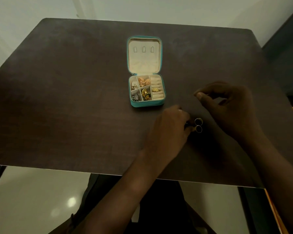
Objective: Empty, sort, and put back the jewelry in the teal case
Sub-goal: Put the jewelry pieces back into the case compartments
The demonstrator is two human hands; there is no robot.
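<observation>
The teal square zip-around jewelry case [146, 89] lies open toward the far middle of the dark brown wooden desk [66, 98], its cream-lined lid [143, 55] folded flat away from the person so the compartments face up and are easy to reach. Largest to smallest after the desk and case: the right hand [227, 105] hovers just right of the case, thumb and forefinger brought close together in a narrow pinch; whether it holds something tiny I cannot tell. The left hand [172, 125] rests on the desk nearer the person, fingers curled around two small round gold-rimmed rings with dark faces [198, 125], which stick out at its fingertips, probably gathered there to be sorted apart from the rest.

Inside the case, the right-hand column is a cream ring roll [157, 90] with one small gold ring [155, 89] tucked between its cushions. The other compartments hold a pair of rose-gold filigree earrings [143, 81], gold flower pieces with green [145, 95], a silvery clustered piece [135, 97] and a small pale earring [134, 86]. By my judgement the emptying is only begun, since most pieces sit in the case
</observation>
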